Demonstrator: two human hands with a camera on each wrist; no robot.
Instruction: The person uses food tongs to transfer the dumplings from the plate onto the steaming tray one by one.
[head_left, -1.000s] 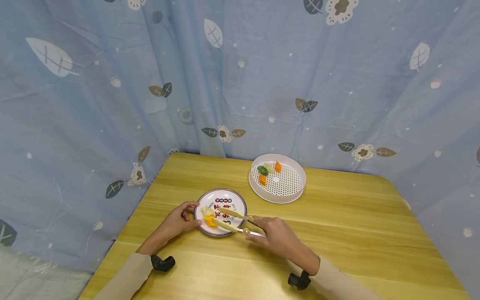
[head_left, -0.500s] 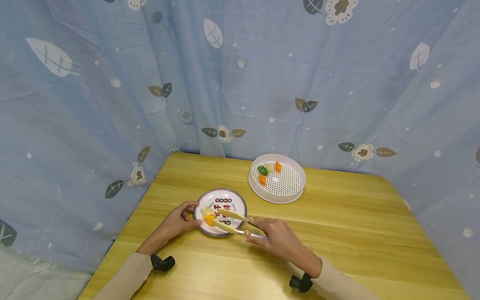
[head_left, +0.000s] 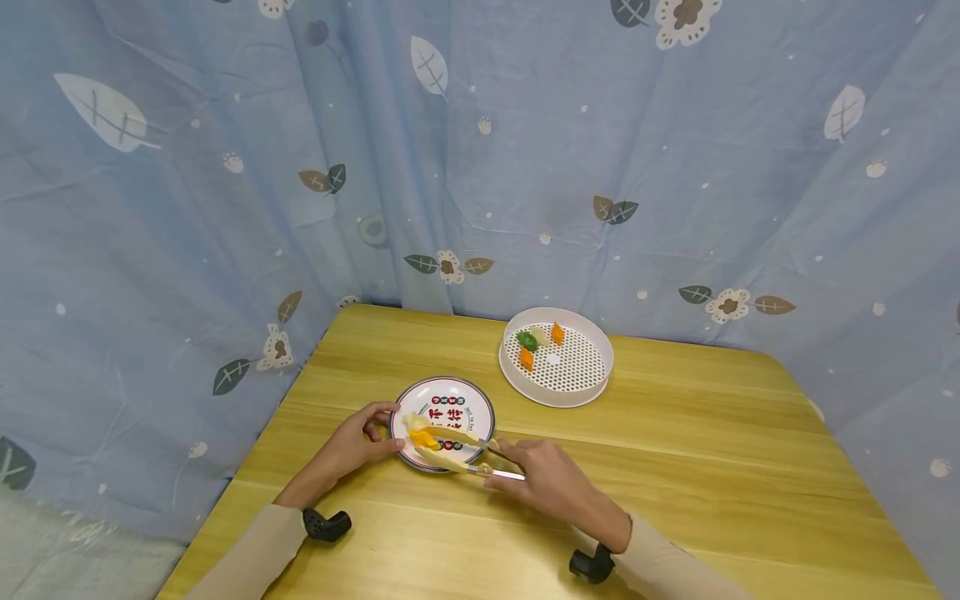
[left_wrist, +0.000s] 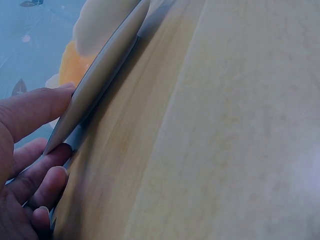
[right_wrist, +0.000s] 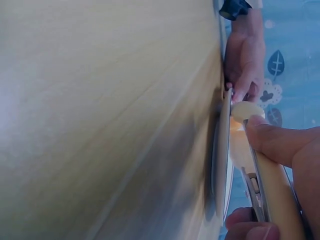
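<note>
place: curtained off, kind unclear | leaf-print curtain (head_left: 525,158) | wood-grain table (head_left: 712,433)

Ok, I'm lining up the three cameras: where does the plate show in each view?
Head: the plate from above, slightly left of centre, below the middle.
Left wrist: the plate edge-on, upper left.
Right wrist: the plate edge-on, right of centre, mostly lower half.
Shared landmark: the left hand at its rim.

Soft, bluish haze dulls 2 wrist views (glare pales the table (left_wrist: 215,120)).
</note>
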